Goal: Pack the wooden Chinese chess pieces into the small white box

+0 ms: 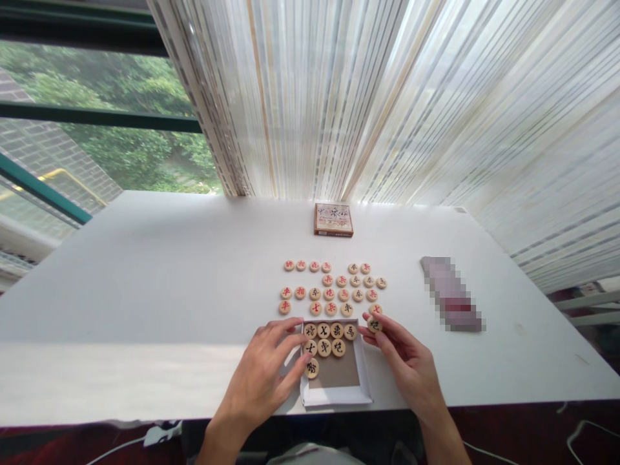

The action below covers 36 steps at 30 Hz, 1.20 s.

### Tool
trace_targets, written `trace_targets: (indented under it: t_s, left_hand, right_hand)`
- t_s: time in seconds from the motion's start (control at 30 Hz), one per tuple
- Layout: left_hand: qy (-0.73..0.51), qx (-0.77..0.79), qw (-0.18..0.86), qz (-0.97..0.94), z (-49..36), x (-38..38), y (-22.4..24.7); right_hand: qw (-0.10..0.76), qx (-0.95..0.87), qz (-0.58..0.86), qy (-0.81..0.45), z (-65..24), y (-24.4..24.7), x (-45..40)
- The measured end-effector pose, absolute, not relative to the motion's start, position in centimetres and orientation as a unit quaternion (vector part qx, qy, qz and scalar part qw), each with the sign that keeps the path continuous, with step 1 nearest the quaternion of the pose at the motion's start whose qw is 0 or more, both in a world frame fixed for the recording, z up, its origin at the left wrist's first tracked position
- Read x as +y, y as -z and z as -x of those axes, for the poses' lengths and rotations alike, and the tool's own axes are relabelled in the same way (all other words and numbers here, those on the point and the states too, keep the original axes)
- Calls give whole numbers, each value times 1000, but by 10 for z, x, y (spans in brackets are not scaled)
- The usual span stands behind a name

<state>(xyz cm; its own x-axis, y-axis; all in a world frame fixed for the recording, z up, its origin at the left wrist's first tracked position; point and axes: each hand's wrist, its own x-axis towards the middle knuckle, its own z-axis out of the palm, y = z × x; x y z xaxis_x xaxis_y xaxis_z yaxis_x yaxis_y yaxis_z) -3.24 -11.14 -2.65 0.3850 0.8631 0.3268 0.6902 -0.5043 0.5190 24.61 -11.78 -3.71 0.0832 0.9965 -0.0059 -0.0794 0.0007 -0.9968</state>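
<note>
Round wooden Chinese chess pieces (329, 292) with red or black characters lie in loose rows on the white table (145, 271). Below them sits a shallow open cardboard box (336, 396), holding several black-marked pieces (324, 347) on its brown floor. My left hand (259, 378) rests with open fingers against the box's left wall and holds nothing. At the box's upper right corner, my right hand (402, 365) pinches a black-marked wooden piece (374, 325) between thumb and fingers.
A small printed game box (333, 219) lies towards the back of the table. A pixelated, blurred flat object (452, 294) lies on the right. Sheer striped curtains (387, 97) hang behind the table, and a window (97, 123) shows trees on the left.
</note>
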Motion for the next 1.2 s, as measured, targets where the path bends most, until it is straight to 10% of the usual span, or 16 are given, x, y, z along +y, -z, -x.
trace_targets:
  t_s: [1.2]
  left_hand:
    - [-389,422,385,-723,-9,-116,-12]
  right_hand:
    - [466,-663,460,-363,-202,8,-134]
